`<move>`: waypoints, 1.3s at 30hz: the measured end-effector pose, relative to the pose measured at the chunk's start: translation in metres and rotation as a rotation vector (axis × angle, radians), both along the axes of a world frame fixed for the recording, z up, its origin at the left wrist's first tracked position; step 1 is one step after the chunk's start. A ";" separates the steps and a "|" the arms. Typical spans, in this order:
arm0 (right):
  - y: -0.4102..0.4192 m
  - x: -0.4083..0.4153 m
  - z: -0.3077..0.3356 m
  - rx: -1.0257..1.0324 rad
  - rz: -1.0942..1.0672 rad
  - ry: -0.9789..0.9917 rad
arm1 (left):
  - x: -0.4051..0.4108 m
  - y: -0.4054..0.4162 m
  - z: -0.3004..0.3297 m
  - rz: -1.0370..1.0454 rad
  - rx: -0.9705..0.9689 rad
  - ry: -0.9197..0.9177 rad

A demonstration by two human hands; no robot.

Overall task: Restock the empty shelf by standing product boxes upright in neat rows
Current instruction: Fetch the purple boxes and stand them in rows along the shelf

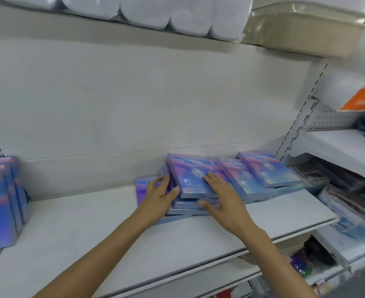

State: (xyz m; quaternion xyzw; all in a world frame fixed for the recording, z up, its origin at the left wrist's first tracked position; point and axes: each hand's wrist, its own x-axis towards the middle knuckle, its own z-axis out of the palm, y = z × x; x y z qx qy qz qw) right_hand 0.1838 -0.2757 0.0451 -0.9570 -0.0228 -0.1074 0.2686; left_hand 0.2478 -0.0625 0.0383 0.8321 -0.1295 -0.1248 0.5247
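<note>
On the smooth white shelf [112,233], flat glossy blue-purple boxes [261,171] lie in a messy slanted pile toward the right. Left hand [157,194] curls round the pile's left edge; right hand [222,196] lies flat, fingers straight, on the top box [190,175]. More boxes stand upright [0,203] far left.

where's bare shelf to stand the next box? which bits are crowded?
Free: the white shelf board between the upright blue-purple boxes at far left and the left hand, front edge to back panel. Crowded: right half, where flat, overlapping blue-purple box stacks run to the slotted upright, with the right hand on the nearest stack.
</note>
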 end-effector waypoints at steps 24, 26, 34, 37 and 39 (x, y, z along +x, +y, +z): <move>-0.022 0.001 -0.015 -0.125 0.093 -0.185 | -0.013 -0.040 0.031 0.269 -0.480 0.215; -0.023 0.000 -0.020 -0.122 0.117 -0.212 | -0.017 -0.035 0.030 0.263 -0.578 0.240; -0.003 0.006 -0.020 0.036 0.237 -0.289 | -0.034 -0.011 0.027 0.350 -1.001 0.367; 0.004 0.009 -0.022 0.096 0.264 -0.325 | -0.042 -0.009 0.029 0.333 -1.063 0.404; 0.007 0.010 -0.024 0.135 0.281 -0.342 | -0.048 -0.009 0.026 0.311 -1.046 0.394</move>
